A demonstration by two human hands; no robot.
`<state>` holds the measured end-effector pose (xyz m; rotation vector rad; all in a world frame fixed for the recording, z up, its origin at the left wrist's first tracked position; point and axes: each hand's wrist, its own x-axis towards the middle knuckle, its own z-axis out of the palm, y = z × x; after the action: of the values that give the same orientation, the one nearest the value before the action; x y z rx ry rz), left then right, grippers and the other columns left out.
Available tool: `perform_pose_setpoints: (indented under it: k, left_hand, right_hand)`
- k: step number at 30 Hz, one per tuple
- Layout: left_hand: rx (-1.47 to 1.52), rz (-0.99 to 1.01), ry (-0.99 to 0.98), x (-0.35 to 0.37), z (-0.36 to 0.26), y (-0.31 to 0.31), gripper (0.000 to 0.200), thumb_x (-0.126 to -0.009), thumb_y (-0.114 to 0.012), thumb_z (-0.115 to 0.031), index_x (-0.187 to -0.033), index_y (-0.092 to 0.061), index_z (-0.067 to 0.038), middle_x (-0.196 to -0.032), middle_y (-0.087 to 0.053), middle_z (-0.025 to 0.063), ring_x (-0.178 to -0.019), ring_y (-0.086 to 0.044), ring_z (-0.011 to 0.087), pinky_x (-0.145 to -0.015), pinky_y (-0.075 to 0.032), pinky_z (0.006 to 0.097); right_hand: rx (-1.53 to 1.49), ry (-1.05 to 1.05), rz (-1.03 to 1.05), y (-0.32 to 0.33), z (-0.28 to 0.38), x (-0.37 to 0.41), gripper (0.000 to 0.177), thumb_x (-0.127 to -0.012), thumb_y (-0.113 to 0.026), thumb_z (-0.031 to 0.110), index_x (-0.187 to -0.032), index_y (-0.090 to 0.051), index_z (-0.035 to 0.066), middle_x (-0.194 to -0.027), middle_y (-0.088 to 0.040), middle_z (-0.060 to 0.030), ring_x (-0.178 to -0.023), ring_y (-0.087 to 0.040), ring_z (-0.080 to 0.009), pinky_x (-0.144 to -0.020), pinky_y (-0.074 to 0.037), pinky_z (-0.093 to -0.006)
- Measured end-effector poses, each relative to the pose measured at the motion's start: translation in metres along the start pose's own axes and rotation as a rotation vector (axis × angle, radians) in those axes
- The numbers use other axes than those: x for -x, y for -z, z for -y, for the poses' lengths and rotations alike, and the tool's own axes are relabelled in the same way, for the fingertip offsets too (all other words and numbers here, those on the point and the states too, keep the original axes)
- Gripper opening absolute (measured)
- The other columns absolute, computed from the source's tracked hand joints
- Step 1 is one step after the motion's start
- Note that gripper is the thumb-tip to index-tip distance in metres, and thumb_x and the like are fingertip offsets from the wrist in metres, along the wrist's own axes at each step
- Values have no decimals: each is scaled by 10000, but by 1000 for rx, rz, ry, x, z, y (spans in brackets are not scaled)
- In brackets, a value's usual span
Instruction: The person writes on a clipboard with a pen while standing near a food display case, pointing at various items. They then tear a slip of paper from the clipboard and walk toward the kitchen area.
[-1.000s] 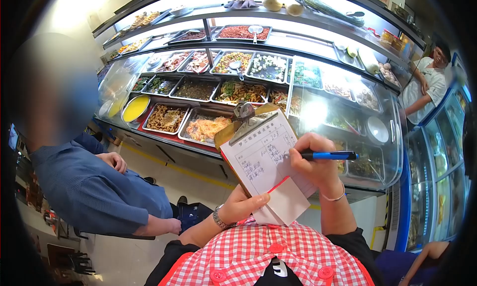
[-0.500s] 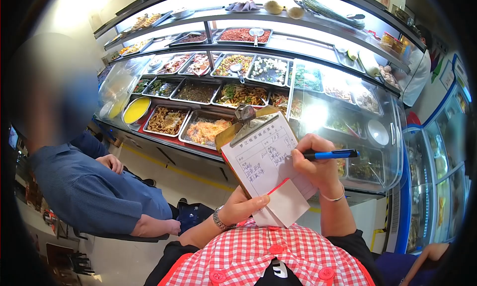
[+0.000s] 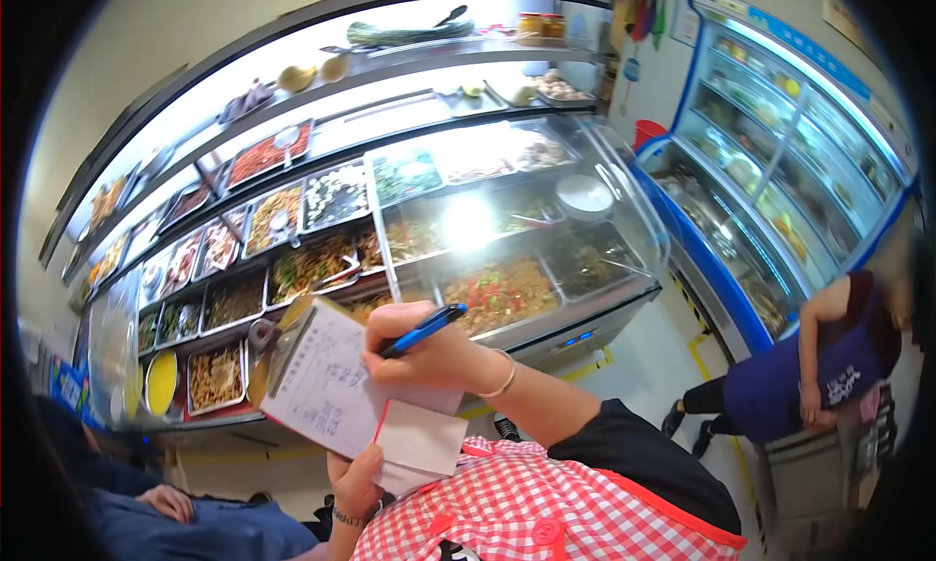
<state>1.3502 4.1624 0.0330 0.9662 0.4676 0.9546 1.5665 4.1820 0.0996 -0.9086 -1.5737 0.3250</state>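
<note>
My left hand (image 3: 356, 481) is closed round the bottom edge of a clipboard (image 3: 263, 366), its thumb lying on top. A printed order form (image 3: 304, 403) with handwritten lines sits under the clip. Over its lower part lies a small white notepad (image 3: 421, 440) with a red edge, beside my left thumb. Between the fingers of my right hand (image 3: 414, 351) is a blue pen (image 3: 426, 329) with a black end. The pen's tip is hidden behind my fingers, which rest at the form's upper right.
Beyond the clipboard stands a glass food counter (image 3: 604, 298) with several trays of dishes, among them a yellow bowl (image 3: 161, 384). At right are a display fridge (image 3: 780, 171) and a person in a purple apron (image 3: 780, 395). A person's blue sleeve (image 3: 195, 537) shows at lower left.
My view has swung right, bringing the fridge and the purple-aproned person further in. The person in blue has slid toward the lower left. Both hands keep their holds.
</note>
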Motion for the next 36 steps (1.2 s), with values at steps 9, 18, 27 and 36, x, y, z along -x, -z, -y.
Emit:
perform_pose_setpoints:
  k: [9,18,27,36]
  left_hand:
    - [-13,42,-3,-6,-2,-6,604,-780,-548,-6,-1331,-304,28,-1281,-451,153,-1127,-503,232,-963,-399,370]
    - [5,23,-16,-4,-2,-8,565,-780,-563,-12,-1300,-347,42,-1228,-494,144,-1095,-521,218,-936,-412,352]
    - [-25,83,118,-3,-8,3,343,-807,-592,-39,-1138,-542,39,-1056,-596,60,-943,-554,126,-820,-437,261]
    - [-77,197,86,-5,-9,5,441,-854,-564,-83,-1258,-422,22,-1194,-531,96,-1078,-506,143,-907,-420,310]
  right_hand:
    - [-221,-213,-27,11,7,4,134,-752,-648,74,-692,-544,13,-618,-554,-48,-551,-486,-100,-499,-384,-255]
    - [-185,-193,-63,10,11,5,125,-779,-652,86,-733,-576,-2,-665,-573,-47,-580,-486,-85,-510,-382,-249]
    - [-42,-187,-67,2,1,4,93,-725,-631,14,-674,-555,28,-619,-526,-1,-551,-455,-54,-485,-352,-235]
    - [46,-170,-81,-1,0,5,108,-732,-664,30,-682,-569,18,-590,-567,-23,-520,-495,-60,-479,-389,-219]
